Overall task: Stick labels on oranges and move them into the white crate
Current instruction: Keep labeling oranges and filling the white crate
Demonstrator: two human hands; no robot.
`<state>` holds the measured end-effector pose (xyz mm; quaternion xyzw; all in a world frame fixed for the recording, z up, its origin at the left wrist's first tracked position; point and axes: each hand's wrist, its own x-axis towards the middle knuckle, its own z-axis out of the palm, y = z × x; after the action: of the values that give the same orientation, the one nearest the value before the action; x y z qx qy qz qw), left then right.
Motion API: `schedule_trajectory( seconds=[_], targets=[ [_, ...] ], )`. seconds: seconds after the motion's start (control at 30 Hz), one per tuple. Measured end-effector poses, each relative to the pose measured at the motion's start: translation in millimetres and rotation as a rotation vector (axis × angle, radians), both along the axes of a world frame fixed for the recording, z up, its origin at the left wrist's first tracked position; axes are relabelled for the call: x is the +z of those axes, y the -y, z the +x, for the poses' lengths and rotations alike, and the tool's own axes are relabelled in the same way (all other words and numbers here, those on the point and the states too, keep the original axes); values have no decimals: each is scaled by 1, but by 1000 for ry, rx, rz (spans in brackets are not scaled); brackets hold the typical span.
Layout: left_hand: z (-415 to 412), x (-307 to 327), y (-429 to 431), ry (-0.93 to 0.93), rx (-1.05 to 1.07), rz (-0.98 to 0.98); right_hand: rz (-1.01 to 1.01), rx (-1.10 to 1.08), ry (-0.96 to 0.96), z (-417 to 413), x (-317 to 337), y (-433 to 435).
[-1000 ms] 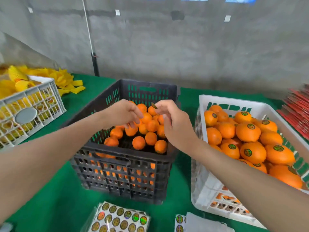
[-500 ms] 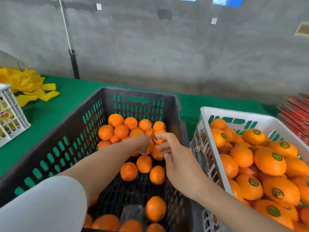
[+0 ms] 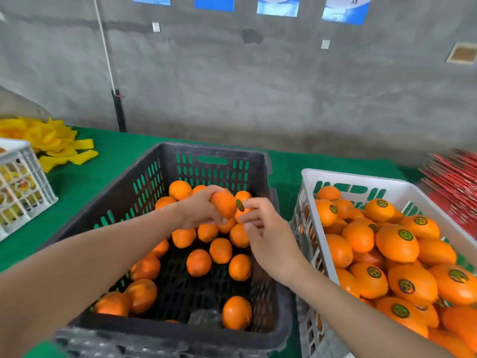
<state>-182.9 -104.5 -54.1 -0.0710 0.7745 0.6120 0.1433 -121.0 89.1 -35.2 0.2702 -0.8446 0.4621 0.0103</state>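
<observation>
- Stickers [image 3: 405, 235], round and green-and-gold, top the labelled oranges [image 3: 397, 248] in the white plastic crate [image 3: 361, 178]; their print is unreadable.
- Over the black slotted crate [image 3: 211, 151], the left hand [image 3: 198, 210] grips a bare orange [image 3: 223, 205]; the right hand [image 3: 268, 236] pinches a round green label [image 3: 240, 205] against it.
- Green cloth counter [image 3: 103, 161], grey concrete wall [image 3: 258, 86].

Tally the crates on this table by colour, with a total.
Black: 1, the black crate
White: 2, the right white crate and the left white crate
Total: 3
</observation>
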Motion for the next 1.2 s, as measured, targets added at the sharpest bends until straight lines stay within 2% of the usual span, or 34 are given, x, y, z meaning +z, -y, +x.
schedule_trajectory(
  seconds=[0.07, 0.2, 0.3, 0.4, 0.77, 0.93, 1.2],
  targets=[
    [28, 17, -3, -27, 46, 204, -118, -11, 29, 4, 6, -2],
    [80, 43, -22, -154, 90, 365, -355, -30, 84, 18, 22, -9],
    [114, 58, -45, -228, 75, 577, -498, -32, 111, 35, 38, -18],
    [142, 72, -72, -230, 121, 777, -553, -4, 122, 55, 50, -35],
    [183, 71, -166, -250, 155, 829, -350, -2, -53, 102, 56, -118],
    [193, 67, -204, -248, 134, 889, -265, -75, -207, 110, 51, -149],
    [208, 49, -245, -244, 179, 934, -306, -212, -407, 128, 27, -173]
  ],
)
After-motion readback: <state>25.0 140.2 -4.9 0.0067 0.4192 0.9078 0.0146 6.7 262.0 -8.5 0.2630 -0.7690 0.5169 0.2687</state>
